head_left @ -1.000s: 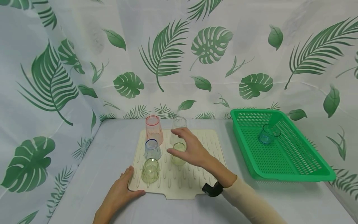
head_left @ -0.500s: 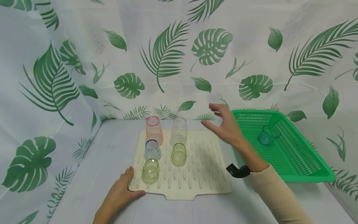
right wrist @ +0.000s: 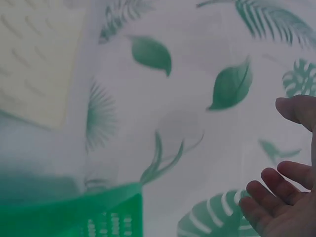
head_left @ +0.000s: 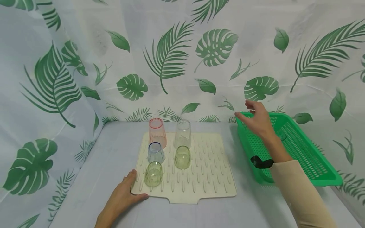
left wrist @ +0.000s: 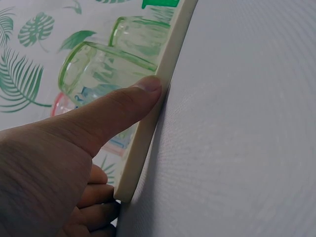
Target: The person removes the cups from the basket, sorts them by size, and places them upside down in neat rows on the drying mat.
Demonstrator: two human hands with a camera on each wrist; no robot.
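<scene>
My left hand (head_left: pixel 120 193) rests against the near left corner of a cream ridged drying mat (head_left: pixel 211 177). In the left wrist view its straight thumb (left wrist: pixel 123 106) lies on the mat's front edge, the other fingers at the side edge. On the mat stand a red-rimmed glass (head_left: pixel 156 134), a blue-rimmed glass (head_left: pixel 156 153), a tall clear glass (head_left: pixel 182 134) and two short yellow-green glasses, one in front (head_left: pixel 153 174) and one right of it (head_left: pixel 182 157). My right hand (head_left: pixel 258 120) hovers, fingers spread and holding nothing, over the far left part of a green basket (head_left: pixel 310 181).
A teal glass (head_left: pixel 282 135) lies inside the basket, mostly hidden behind my right hand and forearm. A white cloth (head_left: pixel 114 152) covers the table. Leaf-printed sheeting (head_left: pixel 176 95) hangs close behind the mat and basket.
My right hand has moved right, from above the clear and right-hand yellow-green glasses to over the basket, staying empty. My left hand and the glasses have stayed put.
</scene>
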